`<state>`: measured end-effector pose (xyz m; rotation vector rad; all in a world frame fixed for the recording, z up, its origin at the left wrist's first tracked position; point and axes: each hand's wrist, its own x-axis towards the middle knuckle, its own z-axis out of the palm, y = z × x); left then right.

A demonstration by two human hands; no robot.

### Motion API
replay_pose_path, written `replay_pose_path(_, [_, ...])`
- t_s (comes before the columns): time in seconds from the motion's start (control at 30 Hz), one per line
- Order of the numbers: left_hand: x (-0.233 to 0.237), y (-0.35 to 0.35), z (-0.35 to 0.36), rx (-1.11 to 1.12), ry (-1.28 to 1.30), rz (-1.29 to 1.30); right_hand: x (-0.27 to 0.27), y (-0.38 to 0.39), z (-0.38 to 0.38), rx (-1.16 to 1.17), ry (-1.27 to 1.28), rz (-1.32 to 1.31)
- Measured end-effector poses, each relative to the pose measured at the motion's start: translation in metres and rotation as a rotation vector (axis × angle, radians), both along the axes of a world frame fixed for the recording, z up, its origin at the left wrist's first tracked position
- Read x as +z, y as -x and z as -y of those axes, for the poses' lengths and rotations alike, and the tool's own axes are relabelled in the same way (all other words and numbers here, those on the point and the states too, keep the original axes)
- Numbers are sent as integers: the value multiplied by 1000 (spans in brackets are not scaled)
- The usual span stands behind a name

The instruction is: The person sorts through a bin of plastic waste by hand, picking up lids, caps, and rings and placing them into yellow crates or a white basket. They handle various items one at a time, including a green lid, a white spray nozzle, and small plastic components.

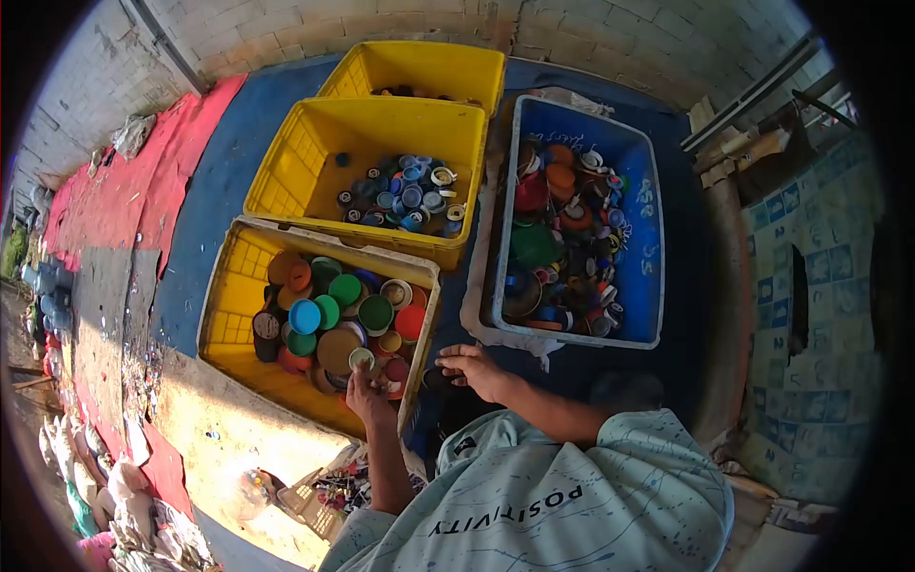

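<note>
**Blue matting (pixel 205 214) under the crates, pale cap (pixel 361 357) in the left hand (pixel 370 391)**

A block wall (pixel 410 24) backs the matting, well beyond the fingers. The left fingertips are pinched on the pale cap, over the front of the near yellow crate (pixel 233 310). Just beyond them lies a tan lid (pixel 336 353); past it, a light blue lid (pixel 304 316) to their left and a dark green lid (pixel 376 313) slightly to their right, in a heap of mixed colours.

The right hand (pixel 472 370) hangs just outside that crate's right rim, its fingers loosely bent and apart, with nothing visible between them.

Further out, ahead and to the right of the right fingers, a blue crate (pixel 643 229) holds a denser mix of caps. Ahead of the left fingers, beyond the near crate, a middle yellow crate (pixel 381 124) holds mostly blue and pale caps; a far yellow crate (pixel 429 71) stands behind it, its contents mostly hidden.

The step in hand looks like picking single caps from the near crate. From here, a move would call for keeping the pinch firm and lifting the cap clear of the heap and rim.
</note>
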<state>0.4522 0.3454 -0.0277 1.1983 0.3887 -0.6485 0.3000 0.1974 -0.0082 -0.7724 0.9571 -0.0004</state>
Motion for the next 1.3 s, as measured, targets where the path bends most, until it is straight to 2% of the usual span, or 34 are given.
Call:
replay_pose_path(0.23, [45, 74, 123, -302, 82, 302, 17, 127, 36, -164, 136, 57])
replay_pose_path(0.37, [63, 147, 187, -407, 138, 337, 27, 223, 59, -326, 186, 128])
replay_pose_path(0.6, [46, 310, 256, -520, 200, 58, 17, 426, 102, -742, 106, 79])
replay_pose_path(0.7, [38, 347, 275, -549, 176, -4, 26, 483, 125, -943, 129, 80])
replay_pose_path(0.8, [30, 353, 298, -521, 135, -10, 28, 512, 154, -1073, 159, 140])
replay_pose_path(0.9, [23, 351, 326, -462, 142, -4, 29, 520, 184, -1063, 151, 139])
replay_pose_path(1.07, [1, 345, 369, -319, 145, -2, 17, 519, 241, -864, 109, 93])
replay_pose_path(1.23, [-22, 346, 401, -86, 163, -61, 18, 497, 325, -541, 220, -38])
replay_pose_path(1.3, [-21, 353, 401, -13, 172, -51, 32, 479, 360, -367, 337, 4])
